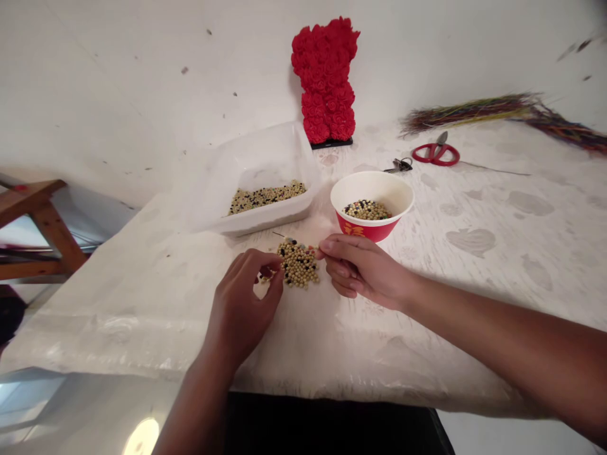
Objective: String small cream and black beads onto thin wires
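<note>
A loose heap of pale yellow round beads mixed with dark and coloured ones lies on the white-covered table. My left hand is at the heap's left edge, its fingertips pinched together over a few beads. My right hand reaches in from the right, with thumb and forefinger meeting at the heap's right edge. Anything between the fingertips of either hand is hidden. Behind them stand a clear plastic tub and a red-and-white paper bowl, both holding similar beads.
A red rose-covered bear figure stands against the white wall. To its right lie red-handled scissors, a small metal clip and a bundle of multicoloured strands. A wooden frame stands beyond the table's left edge.
</note>
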Available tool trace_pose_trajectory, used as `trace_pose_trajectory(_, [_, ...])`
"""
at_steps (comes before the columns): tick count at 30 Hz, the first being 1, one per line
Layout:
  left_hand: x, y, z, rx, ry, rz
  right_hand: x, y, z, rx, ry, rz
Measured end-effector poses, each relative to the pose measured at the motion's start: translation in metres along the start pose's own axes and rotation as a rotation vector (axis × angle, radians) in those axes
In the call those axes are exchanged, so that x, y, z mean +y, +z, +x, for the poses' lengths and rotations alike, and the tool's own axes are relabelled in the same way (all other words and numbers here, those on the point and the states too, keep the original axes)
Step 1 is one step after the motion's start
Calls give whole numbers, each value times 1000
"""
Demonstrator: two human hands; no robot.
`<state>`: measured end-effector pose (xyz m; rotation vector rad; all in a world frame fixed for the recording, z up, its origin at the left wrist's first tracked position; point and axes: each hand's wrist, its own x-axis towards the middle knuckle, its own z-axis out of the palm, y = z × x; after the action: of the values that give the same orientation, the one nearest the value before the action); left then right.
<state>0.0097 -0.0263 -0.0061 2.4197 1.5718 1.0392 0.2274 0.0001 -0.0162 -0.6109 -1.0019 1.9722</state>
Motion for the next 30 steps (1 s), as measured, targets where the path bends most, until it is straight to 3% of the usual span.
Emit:
trace_pose_trajectory(3, [2,-3,11,-27,9,45,0,-1,0,1,-14,2])
trace_pose_trajectory(9, [16,4,33,-178,132,154,-5,0,-2,143,-100,15])
trace_pose_trajectory(17, [10,15,60,-403,262,382,-3,-2,-1,106,-110,-8])
trace_pose_trajectory(30, [5,18,78,-479,352,412,-3,-2,-1,132,-107,-6])
